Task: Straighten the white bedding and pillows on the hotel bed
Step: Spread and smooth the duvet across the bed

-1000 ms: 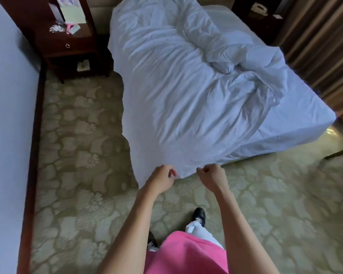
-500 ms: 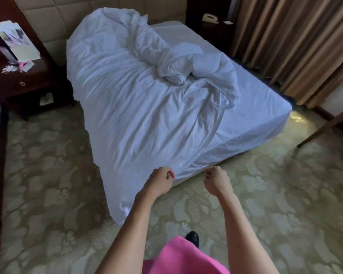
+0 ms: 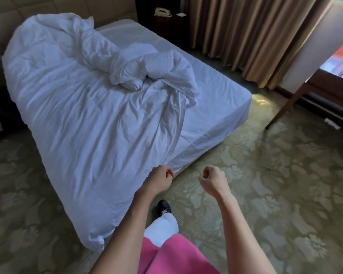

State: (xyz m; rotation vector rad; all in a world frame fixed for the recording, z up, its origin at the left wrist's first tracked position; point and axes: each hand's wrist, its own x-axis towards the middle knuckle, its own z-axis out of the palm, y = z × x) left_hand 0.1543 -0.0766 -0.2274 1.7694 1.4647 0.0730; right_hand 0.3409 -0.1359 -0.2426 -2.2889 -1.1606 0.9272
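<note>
Duvet (image 3: 83, 107), white, 1 item: it covers the left part of the bed (image 3: 222, 99), is bunched into a twisted ridge near the middle, and its near corner hangs off the foot end down to the patterned carpet (image 3: 265, 175) in front of you.

Fitted sheet (image 3: 216, 89), white: bare along the right side of the mattress.

Your left hand (image 3: 158, 180): fingers curled at the duvet's lower edge; it appears to pinch the fabric there, though the contact point is small and hard to read.

Your right hand (image 3: 212, 180): curled into a loose fist, holding nothing, above the carpet and apart from the bedding.

Other entries: tan curtains (image 3: 246, 36) beyond the bed's far right side; a dark nightstand (image 3: 162, 22) carrying a telephone (image 3: 162, 12) by the headboard; a wooden table (image 3: 325, 82) at right; your dark shoe (image 3: 163, 207) on the carpet below your left forearm.
</note>
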